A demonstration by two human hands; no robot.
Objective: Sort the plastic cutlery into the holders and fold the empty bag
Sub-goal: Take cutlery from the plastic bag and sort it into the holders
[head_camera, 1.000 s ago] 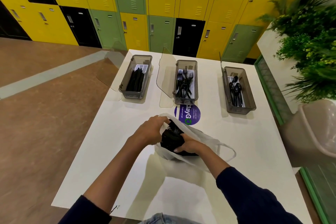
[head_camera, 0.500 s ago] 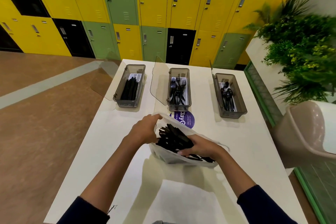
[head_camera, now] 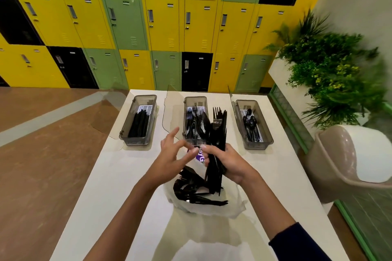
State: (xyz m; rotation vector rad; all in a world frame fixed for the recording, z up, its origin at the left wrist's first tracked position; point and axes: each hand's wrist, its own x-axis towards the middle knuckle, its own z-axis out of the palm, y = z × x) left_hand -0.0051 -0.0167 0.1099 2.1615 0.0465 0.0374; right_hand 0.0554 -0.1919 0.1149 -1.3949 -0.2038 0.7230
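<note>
My right hand (head_camera: 228,162) grips an upright bundle of black plastic cutlery (head_camera: 216,133), lifted above the white plastic bag (head_camera: 212,211). More black cutlery (head_camera: 191,188) lies in the bag's open mouth. My left hand (head_camera: 171,154) hovers just left of the bundle with fingers spread and holds nothing. Three grey holders stand across the far side of the table: the left holder (head_camera: 139,121) has knives, the middle holder (head_camera: 194,121) forks, and the right holder (head_camera: 253,125) spoons.
The white table (head_camera: 101,197) carries a purple round sticker (head_camera: 199,155), partly hidden by my hands. A beige chair (head_camera: 347,165) and green plants (head_camera: 331,74) stand to the right. Yellow, green and black lockers (head_camera: 148,27) fill the back wall.
My right hand has lifted a bundle of cutlery up out of the bag. My left hand has let go of the bag's rim and opened beside the bundle.
</note>
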